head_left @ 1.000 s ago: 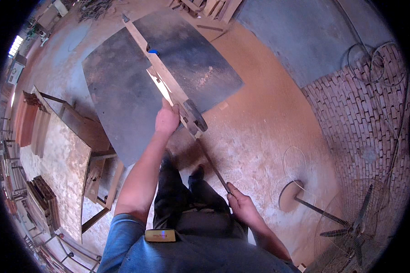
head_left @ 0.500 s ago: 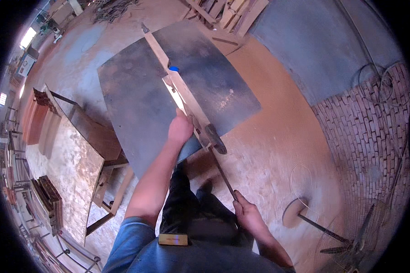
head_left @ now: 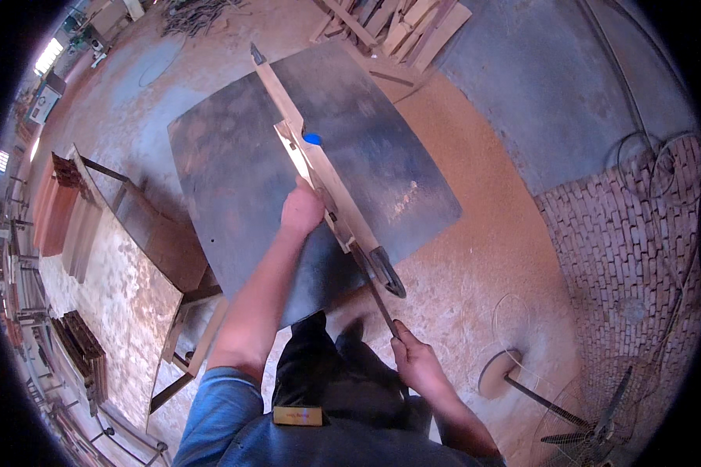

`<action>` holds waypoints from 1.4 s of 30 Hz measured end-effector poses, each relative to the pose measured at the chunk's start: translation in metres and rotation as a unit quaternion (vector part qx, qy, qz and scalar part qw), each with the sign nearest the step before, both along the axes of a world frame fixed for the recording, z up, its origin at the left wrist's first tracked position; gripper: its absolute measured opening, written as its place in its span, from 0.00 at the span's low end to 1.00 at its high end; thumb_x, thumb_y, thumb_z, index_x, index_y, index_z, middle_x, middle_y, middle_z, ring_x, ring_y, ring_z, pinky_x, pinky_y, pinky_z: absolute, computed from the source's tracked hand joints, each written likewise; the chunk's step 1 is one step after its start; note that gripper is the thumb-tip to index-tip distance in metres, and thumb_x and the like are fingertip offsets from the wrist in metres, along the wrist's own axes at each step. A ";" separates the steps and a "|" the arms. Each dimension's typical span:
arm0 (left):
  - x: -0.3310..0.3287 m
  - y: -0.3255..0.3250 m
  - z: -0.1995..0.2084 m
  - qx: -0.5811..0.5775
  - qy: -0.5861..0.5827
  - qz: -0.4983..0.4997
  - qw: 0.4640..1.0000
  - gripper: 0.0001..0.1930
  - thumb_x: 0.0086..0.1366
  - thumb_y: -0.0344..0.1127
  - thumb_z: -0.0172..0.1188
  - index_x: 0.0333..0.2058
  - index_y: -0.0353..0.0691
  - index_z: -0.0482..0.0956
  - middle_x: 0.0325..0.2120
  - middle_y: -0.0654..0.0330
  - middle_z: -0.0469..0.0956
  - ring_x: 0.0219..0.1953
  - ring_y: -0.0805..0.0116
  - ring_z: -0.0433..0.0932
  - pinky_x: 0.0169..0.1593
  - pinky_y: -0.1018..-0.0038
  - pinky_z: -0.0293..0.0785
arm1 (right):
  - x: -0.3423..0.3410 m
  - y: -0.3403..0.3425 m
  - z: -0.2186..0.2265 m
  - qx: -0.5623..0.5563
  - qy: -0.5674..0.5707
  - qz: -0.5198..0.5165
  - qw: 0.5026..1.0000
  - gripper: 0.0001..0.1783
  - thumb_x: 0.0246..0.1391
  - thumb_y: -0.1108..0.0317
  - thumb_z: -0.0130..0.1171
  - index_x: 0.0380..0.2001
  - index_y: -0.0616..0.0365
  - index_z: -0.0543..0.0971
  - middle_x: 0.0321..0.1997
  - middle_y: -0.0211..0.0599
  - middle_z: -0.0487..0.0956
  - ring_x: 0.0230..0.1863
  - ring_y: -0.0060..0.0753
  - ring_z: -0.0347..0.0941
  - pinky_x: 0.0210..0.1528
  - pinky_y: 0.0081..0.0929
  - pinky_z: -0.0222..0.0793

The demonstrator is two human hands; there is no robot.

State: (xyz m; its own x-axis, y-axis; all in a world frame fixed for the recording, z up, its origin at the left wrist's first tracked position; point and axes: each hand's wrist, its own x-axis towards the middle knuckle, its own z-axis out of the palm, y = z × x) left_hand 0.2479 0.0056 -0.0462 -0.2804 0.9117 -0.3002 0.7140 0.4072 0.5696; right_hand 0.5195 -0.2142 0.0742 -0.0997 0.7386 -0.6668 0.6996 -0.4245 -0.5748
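My left hand is closed around a narrow wooden strip with small dark slots and a brightly lit face. The strip lies alongside a long pale wooden board with dark pointed ends and a blue spot on one edge. Beneath them is a dark sheet-topped table. Below the table's near edge, my right hand grips the end of a long thin dark bar. Its far end meets the near end of the strip, beside the board's dark tip. Whether it is fixed there I cannot tell.
On the left, a pale worktable carries stacked reddish slats and a dark stack of wood pieces. A pedestal fan with a round base stands at lower right. Loose planks lie at the far side, near brick paving.
Table and board appear lower in the view, while the strip, the bar and both my hands are slightly higher. The strip now reaches farther along the board. Both grips are kept.
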 end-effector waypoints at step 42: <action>-0.198 0.143 0.033 -0.070 -0.004 0.057 0.996 0.20 0.58 0.41 0.55 0.45 0.33 0.80 0.47 0.47 0.80 0.51 0.51 0.79 0.55 0.61 0.75 | -0.168 0.113 -0.042 0.161 0.000 0.089 0.983 0.25 0.65 0.59 0.50 0.63 0.55 0.69 0.49 0.62 0.78 0.53 0.60 0.75 0.56 0.41 0.70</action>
